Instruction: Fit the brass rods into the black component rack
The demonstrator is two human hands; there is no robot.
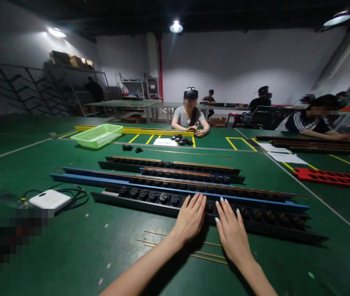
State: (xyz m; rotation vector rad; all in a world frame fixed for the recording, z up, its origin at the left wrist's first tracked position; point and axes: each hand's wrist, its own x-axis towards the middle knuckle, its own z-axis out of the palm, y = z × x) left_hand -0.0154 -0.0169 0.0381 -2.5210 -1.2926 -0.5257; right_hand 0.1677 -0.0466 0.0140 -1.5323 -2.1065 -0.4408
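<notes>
Both my hands rest on the nearest black channel rail (150,204), which holds a row of black socket modules (163,198). My left hand (191,217) lies over the rail near its middle, its fingers stretched out and close together. Just to its right, my right hand (231,228) lies on the same rail with fingers spread. Neither hand grasps anything that I can see. Several thin brass strips (208,258) lie on the green table in front of the rail, partly covered by my forearms. Directly behind it runs a long blue rail (88,179) with brass strips along it.
Further black rails (125,165) lie behind the blue one. A light green basket (97,137), a yellow rail (150,131) and loose black modules (183,140) are farther back. A white box (50,199) with cable sits left, a red rail (332,176) right. A person (190,115) sits opposite.
</notes>
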